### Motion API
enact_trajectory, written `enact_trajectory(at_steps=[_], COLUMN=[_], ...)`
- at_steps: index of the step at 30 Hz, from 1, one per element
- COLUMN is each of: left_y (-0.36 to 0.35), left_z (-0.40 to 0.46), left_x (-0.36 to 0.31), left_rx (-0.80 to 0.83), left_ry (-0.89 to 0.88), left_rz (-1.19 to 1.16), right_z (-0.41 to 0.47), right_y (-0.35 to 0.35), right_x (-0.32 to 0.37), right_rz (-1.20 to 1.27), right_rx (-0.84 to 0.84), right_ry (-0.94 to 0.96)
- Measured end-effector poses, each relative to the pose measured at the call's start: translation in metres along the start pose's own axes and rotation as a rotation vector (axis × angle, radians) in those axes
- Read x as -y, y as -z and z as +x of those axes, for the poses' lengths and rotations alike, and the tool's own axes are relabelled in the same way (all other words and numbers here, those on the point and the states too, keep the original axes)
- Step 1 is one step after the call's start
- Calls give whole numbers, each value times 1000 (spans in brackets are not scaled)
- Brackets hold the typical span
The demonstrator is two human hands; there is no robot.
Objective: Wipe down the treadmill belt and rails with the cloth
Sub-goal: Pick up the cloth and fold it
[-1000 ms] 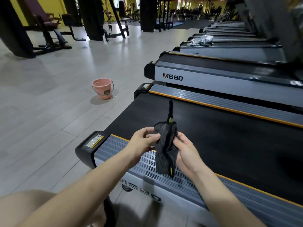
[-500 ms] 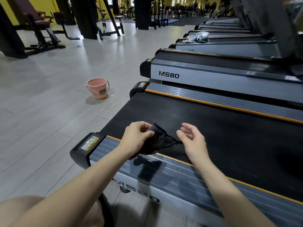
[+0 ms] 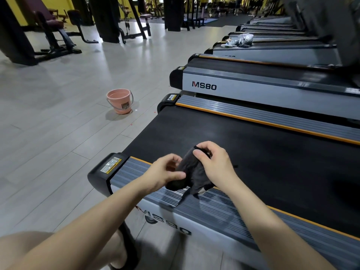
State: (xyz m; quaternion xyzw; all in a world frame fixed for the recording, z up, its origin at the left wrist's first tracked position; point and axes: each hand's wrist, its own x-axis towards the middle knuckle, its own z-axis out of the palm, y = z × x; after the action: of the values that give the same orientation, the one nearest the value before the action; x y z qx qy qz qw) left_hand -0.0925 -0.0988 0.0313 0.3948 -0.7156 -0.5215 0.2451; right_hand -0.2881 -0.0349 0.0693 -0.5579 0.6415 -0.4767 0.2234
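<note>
Both hands grasp the dark cloth over the near rail by the belt's end: left hand pinching low, right hand gripping the top. The treadmill side reads "MS80", as does the neighbouring treadmill. Beyond, a pink bucket stands on the floor, contents unseen.

Both bare forearms reach forward and converge. The left hand is palm-down, its fingers curled around the cloth from the left. The right hand arches over the top, thumb and fingers pinching an upper fold.
</note>
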Motion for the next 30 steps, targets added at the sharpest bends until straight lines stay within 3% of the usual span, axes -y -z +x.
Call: enact_trajectory(at_steps=[2,10,17,25,30], left_y=[7,65,102,95,96], left_z=[-8,-19,-3,34,64], left_x=[18,35,57,91,94], left_rx=[50,-160,-267,-313,-282], left_ry=[49,159,177,213,213], left_rz=[88,117,326,507,519], right_z=[-2,-19,-24,-5,1], right_y=[0,-22,-75,-106,-105], right_x=[1,-17,-31,-77,-91], right_rz=[65,167,411,-44,-206], right_rx=[-36,-27,104,84,86], right_ry=[-40,-204,-485,-514,-480])
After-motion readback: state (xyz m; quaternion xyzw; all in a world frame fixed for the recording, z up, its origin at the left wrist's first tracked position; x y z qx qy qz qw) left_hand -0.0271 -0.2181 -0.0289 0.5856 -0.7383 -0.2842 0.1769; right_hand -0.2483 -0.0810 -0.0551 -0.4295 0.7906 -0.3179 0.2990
